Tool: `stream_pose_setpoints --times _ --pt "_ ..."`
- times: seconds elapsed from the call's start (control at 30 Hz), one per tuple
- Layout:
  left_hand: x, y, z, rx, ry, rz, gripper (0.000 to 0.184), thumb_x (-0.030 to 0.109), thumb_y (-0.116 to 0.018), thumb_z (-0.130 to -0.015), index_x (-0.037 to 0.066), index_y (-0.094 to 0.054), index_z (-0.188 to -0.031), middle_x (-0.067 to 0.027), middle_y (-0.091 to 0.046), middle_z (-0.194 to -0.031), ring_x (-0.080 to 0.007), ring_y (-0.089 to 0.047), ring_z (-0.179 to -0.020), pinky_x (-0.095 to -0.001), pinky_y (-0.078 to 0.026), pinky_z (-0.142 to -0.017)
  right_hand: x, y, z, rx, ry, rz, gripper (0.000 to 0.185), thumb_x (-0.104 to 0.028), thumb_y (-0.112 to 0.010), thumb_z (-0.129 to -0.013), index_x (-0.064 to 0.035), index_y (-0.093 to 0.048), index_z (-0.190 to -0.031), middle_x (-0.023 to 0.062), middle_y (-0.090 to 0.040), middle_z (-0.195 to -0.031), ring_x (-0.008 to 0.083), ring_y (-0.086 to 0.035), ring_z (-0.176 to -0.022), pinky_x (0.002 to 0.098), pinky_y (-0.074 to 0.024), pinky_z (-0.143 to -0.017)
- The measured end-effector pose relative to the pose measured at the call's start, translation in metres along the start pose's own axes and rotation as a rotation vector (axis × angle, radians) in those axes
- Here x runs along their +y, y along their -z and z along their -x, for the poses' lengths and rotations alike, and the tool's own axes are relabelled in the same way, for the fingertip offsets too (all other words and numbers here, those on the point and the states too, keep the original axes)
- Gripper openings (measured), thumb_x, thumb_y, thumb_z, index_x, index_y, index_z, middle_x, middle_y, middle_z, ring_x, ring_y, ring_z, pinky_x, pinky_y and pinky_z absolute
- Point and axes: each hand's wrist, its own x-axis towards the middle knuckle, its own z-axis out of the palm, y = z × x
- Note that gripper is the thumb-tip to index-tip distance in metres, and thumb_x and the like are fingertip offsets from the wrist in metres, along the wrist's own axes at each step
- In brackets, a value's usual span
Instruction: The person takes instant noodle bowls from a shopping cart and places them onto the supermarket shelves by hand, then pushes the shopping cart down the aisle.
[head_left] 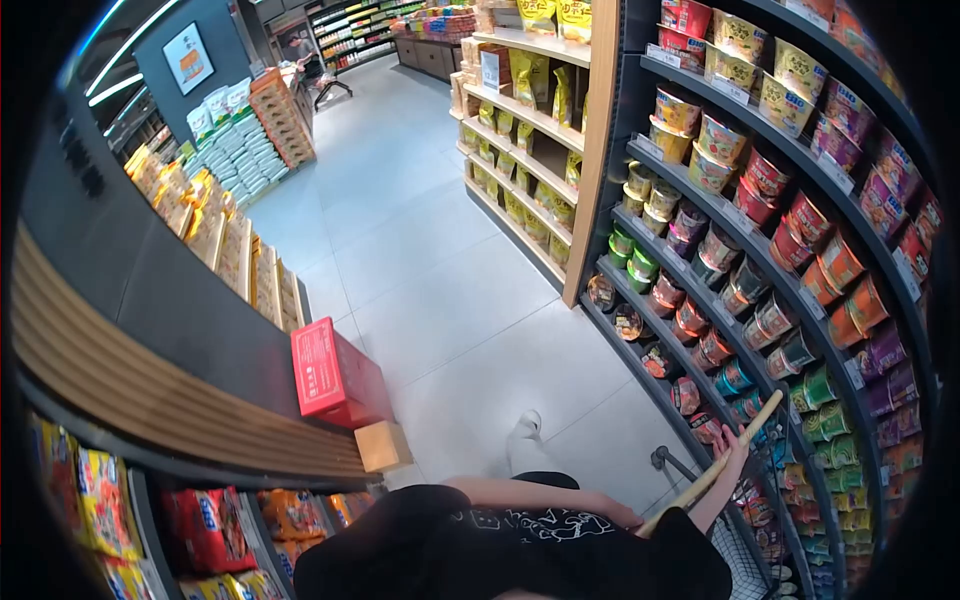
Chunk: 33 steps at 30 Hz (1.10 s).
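A pale yellow bar, the handle of a shopping cart (690, 492), runs slantwise at the lower right. Around its upper part my right hand (734, 452) is closed, with the fingers lying over the bar. My left hand (628, 517) is at the bar's lower end, closed on it, though its fingers are small and partly hidden. The cart's wire basket (735, 545) shows only in part beyond the handle, beside the shelves. My dark printed shirt covers the lower middle of the view.
Shelves of cup noodles (765, 180) rise close on the right. A red box (340, 370) and a small tan box (383, 447) stand on the floor at left. Bagged goods (108, 500) fill the lower left shelves. The grey aisle floor (430, 260) leads toward a seated person (305, 58).
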Motion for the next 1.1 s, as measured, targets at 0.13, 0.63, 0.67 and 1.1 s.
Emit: stream_pose_setpoints --times 0.13,0.63,0.67,1.1 --pt "-0.004 0.087 0.032 -0.112 -0.153 -0.096 0.024 0.025 -0.054 -0.074 0.002 -0.05 -0.082 -0.0157 -0.057 -0.077 -0.0317 -0.054 -0.074 -0.0386 -0.042 -0.064 -0.011 -0.031 0.019 -0.028 -0.053 -0.063 0.04 -0.013 -0.06 -0.072 -0.0103 -0.043 -0.109 0.0048 -0.056 -0.08 0.0123 -0.054 -0.065 0.0234 -0.0443 -0.053" --pt "-0.029 0.22 0.013 0.505 -0.206 -0.18 0.073 0.015 -0.059 -0.066 0.003 -0.018 -0.126 -0.0176 -0.017 -0.13 -0.0348 -0.024 -0.118 -0.0387 -0.028 -0.095 -0.026 -0.158 0.011 -0.052 -0.087 -0.163 0.057 -0.004 -0.063 -0.069 -0.0004 -0.032 -0.117 0.0108 -0.057 -0.081 0.0172 -0.056 -0.067 0.0243 -0.0454 -0.053" --pt "-0.035 0.22 0.009 0.515 -0.224 -0.173 0.09 0.016 -0.063 -0.062 0.002 -0.005 -0.13 -0.0221 -0.007 -0.133 -0.0369 -0.022 -0.119 -0.039 -0.027 -0.095 -0.023 -0.165 0.003 -0.114 -0.1 -0.17 0.055 -0.001 -0.061 -0.068 0.0001 -0.033 -0.116 0.0114 -0.058 -0.082 0.0172 -0.056 -0.066 0.0241 -0.0455 -0.053" --pt "-0.071 0.3 0.013 0.337 -0.192 0.054 0.104 0.007 -0.06 -0.06 0.004 0.021 -0.126 -0.031 0.028 -0.124 -0.0438 -0.01 -0.12 -0.0354 -0.029 -0.093 -0.101 -0.311 0.042 0.025 -0.089 -0.458 0.025 -0.014 -0.053 -0.071 -0.0054 -0.048 -0.094 -0.0011 -0.044 -0.075 0.0066 -0.044 -0.067 0.0143 -0.036 -0.06"
